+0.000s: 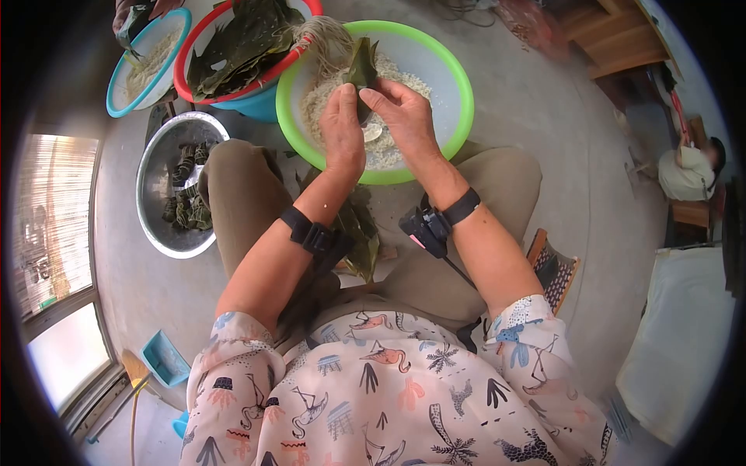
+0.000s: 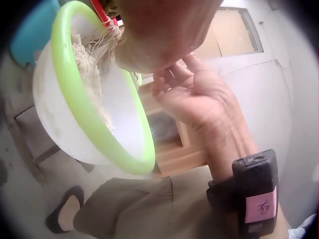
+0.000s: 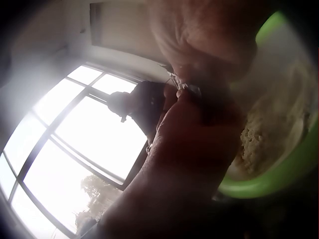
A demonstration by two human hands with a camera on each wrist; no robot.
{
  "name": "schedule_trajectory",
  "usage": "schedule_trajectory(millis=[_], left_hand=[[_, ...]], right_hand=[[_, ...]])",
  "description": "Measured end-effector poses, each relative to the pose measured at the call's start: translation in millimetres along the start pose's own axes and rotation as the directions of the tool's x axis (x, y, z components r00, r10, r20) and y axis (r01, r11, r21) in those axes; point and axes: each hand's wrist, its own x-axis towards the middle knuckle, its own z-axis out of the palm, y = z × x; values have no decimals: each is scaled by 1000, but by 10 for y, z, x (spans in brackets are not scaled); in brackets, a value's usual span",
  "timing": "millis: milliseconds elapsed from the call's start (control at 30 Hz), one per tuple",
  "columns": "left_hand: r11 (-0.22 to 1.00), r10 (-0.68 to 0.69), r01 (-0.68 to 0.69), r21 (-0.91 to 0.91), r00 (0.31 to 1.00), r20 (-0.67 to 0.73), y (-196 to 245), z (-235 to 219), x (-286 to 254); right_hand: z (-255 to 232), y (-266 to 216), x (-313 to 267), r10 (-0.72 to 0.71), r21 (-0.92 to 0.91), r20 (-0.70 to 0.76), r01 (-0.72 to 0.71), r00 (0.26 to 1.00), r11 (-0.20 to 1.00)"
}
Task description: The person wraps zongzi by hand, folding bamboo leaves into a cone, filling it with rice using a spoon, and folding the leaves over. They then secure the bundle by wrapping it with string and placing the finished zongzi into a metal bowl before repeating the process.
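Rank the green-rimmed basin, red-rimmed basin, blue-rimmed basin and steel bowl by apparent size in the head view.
1. green-rimmed basin, clearly the largest, with both hands over it.
2. red-rimmed basin and steel bowl: look alike; the red one is partly cut off, so unranked.
3. blue-rimmed basin, the smallest.

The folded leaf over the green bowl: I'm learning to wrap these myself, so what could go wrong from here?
1. Both hands, left hand and right hand, pinch the folded leaf low down; its top stands open, so a loosened grip could let it unfold.
2. Any filling that drops should land in the rice of the green bowl below.
3. That bowl sits by the person's knees; a knock might tip it.
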Motion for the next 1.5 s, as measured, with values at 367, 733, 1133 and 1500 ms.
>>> schedule_trajectory(millis=[367, 733, 1133, 1500], left_hand=[[900, 286, -282, 333, 957, 37, 95, 36, -61], [788, 427, -448, 423, 892, 150, 213, 41, -68], [827, 416, -409, 386, 907, 70, 198, 65, -105], [795, 444, -457, 400, 887, 131, 83, 46, -73]], right_hand=[[-59, -32, -68, 29, 140, 14, -31, 999, 990], [-182, 72, -27, 118, 223, 130, -145, 984, 964], [-108, 11, -66, 42, 138, 98, -55, 994, 989], [-124, 32, -82, -12, 34, 39, 10, 999, 999]])
